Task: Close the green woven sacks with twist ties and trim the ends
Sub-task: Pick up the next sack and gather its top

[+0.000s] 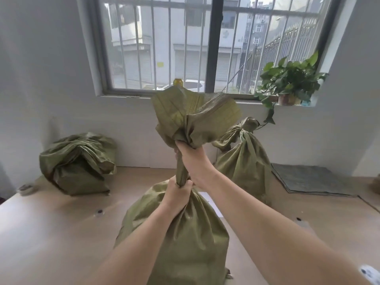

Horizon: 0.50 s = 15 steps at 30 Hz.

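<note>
At the far left, the rear sack [76, 163] sits slumped on the wooden tabletop [51, 233] near the wall, its top folded over loosely; no tie shows on it. In the middle, closest to the camera, the centre sack [181, 233] stands upright and bulging, and its upper cloth is gathered into a narrow twisted neck [182, 171]. The left hand [177, 194] wraps its curled fingers tightly round the base of that neck, right where the filled body begins, while the right hand [191, 157] clenches round the neck higher up, just under the flared mouth [193, 114] that fans open above the fist. The woven plastic looks thin, creased and somewhat slick, so it will likely crush down easily yet spring back and untwist if released. The full body appears bulky, but its weight cannot be judged from here. The best place to hold is the twisted neck between the two fists, and a tie would probably bite well there. No twist tie or cutter is visible. Further right, the tied sack [244, 161] leans against the wall with its neck already cinched, next to a flat grey pile [308, 179], with a potted plant [292, 83] on the sill above.
</note>
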### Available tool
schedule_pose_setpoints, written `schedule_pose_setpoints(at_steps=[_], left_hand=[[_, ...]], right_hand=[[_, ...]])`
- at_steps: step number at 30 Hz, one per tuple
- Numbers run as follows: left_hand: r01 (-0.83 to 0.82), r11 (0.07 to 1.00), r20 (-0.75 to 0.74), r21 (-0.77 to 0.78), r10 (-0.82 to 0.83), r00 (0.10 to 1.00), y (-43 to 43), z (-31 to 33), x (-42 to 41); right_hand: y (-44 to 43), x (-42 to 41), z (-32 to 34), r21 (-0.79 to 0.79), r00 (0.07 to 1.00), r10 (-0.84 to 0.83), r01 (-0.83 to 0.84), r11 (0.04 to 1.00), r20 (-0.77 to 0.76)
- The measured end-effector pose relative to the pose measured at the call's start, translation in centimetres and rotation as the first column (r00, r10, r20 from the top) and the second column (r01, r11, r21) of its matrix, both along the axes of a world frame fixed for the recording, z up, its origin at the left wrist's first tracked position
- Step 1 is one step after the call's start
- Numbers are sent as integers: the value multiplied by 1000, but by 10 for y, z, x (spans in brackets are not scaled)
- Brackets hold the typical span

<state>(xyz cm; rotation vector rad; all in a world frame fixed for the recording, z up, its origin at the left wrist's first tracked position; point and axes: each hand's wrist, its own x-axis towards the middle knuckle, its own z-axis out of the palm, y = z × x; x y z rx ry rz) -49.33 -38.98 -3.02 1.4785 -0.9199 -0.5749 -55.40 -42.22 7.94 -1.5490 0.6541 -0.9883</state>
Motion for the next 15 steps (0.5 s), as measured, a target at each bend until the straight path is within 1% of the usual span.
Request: schedule_pose_setpoints(at_steps=[1, 3, 5, 7, 10, 12, 15], left_hand=[[19, 1000, -27, -4, -19, 999, 0, -1, -1], [80, 996, -75, -29, -82, 994, -1, -1, -2], [102, 993, -59, -54, -105, 993, -3, -4, 0], [114, 992, 3, -62, -114, 993, -5, -10, 2], [98, 993, 81, -71, -93, 992, -6, -18, 0], [66, 995, 108, -80, -58, 992, -6, -22, -3], [16, 998, 142, -67, -7, 990, -8, -30, -6]], right_hand=[[-3, -1, -3, 32, 1000, -3, 2, 999, 27], [-12, -3, -8, 148, 994, 7, -23, 989, 106], [-18, -3, -8, 203, 988, 59, -88, 975, 145], [-22, -1, -6, 202, 986, 86, -114, 973, 141], [-22, 4, -6, 220, 989, 31, -63, 973, 144], [-25, 5, -10, 172, 996, 9, -24, 985, 89], [-28, 1, -20, 115, 1000, 16, -16, 993, 6]])
